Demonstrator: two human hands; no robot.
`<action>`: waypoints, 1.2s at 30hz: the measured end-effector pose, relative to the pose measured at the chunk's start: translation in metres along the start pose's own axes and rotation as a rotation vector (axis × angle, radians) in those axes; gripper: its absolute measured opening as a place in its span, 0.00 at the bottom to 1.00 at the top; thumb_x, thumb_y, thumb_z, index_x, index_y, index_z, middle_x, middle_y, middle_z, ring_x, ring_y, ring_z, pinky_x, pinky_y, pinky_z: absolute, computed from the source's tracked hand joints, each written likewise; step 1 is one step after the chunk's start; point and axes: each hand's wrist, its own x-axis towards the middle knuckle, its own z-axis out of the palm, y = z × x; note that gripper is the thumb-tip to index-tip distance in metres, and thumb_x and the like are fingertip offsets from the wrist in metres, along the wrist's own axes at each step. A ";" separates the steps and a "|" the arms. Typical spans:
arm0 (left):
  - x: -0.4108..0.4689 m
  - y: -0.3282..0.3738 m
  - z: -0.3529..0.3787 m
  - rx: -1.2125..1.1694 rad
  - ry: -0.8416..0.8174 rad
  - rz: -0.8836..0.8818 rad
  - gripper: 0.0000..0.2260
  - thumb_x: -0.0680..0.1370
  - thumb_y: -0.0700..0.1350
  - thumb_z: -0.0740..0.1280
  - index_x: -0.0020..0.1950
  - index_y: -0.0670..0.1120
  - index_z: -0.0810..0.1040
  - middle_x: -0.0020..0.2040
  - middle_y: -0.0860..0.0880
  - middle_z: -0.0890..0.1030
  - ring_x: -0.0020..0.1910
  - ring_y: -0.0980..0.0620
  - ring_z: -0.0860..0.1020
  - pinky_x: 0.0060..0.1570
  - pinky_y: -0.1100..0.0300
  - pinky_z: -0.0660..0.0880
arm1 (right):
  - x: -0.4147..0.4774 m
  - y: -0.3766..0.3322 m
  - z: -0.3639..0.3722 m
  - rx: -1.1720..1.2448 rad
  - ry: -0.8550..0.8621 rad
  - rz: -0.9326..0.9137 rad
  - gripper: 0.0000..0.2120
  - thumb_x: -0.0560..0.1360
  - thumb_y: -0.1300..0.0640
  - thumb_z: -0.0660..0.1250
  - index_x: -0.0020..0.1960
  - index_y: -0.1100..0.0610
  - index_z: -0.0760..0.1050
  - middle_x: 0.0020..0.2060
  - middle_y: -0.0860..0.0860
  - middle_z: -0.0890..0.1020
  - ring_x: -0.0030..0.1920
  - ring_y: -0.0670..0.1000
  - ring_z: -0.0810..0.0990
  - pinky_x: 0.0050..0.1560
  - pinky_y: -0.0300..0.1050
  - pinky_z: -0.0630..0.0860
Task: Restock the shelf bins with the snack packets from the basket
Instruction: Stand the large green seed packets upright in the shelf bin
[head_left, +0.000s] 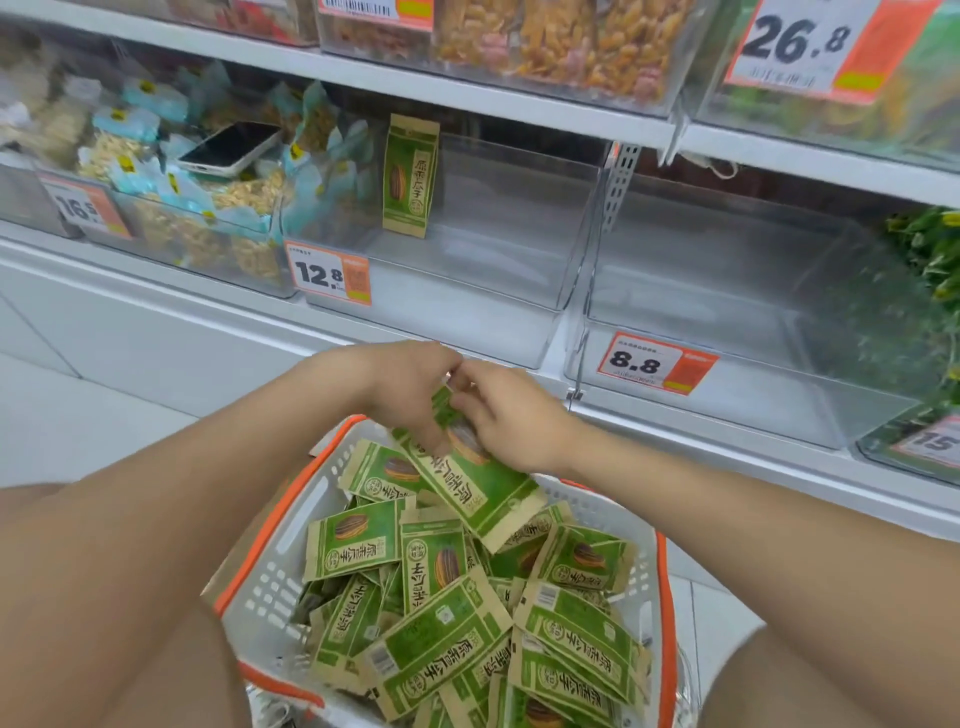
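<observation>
Both forearms (130, 519) come in from the lower corners, bare and partly cut off by the frame. Between them sits a white slotted plastic basket (270, 587) with an orange rim, its near end out of view. It is heaped with flat green and kraft-paper snack packets (441, 639), each printed with a striped seed. Over the basket's far end, the left hand (410, 384) and right hand (511, 415) meet on a held packet (483, 493). Both pinch its upper end, and the fingertips are mostly hidden, so I cannot tell whether a second packet lies behind it. Beyond, on the shelf, a clear bin (467, 270) with a 12.8 price tag (328, 274) holds one upright packet (410, 176) leaning at its left wall. Just right stands a second clear bin (727, 291) with an 8.8 tag (655, 362). Farther left, a phone (231, 148) lies on crinkled pale blue packets (171, 197).
</observation>
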 end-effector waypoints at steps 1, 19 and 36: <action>-0.003 -0.004 -0.004 -0.081 0.024 0.003 0.29 0.69 0.49 0.84 0.65 0.50 0.76 0.56 0.51 0.81 0.55 0.48 0.80 0.53 0.55 0.76 | -0.001 -0.005 -0.005 0.043 0.063 -0.007 0.02 0.84 0.53 0.63 0.54 0.51 0.71 0.36 0.47 0.82 0.39 0.51 0.78 0.44 0.48 0.71; -0.039 -0.012 -0.022 -1.117 0.247 -0.114 0.19 0.75 0.32 0.77 0.61 0.43 0.75 0.49 0.42 0.88 0.47 0.45 0.88 0.43 0.54 0.85 | 0.027 -0.041 -0.061 0.962 0.532 0.387 0.09 0.79 0.62 0.72 0.59 0.58 0.79 0.42 0.53 0.88 0.37 0.45 0.87 0.35 0.34 0.76; -0.017 -0.046 -0.062 -0.750 0.508 -0.025 0.21 0.73 0.47 0.81 0.60 0.49 0.76 0.52 0.53 0.85 0.51 0.55 0.84 0.46 0.61 0.80 | 0.090 -0.040 -0.067 0.968 0.429 0.352 0.07 0.79 0.63 0.73 0.55 0.66 0.83 0.43 0.58 0.88 0.39 0.52 0.88 0.40 0.44 0.84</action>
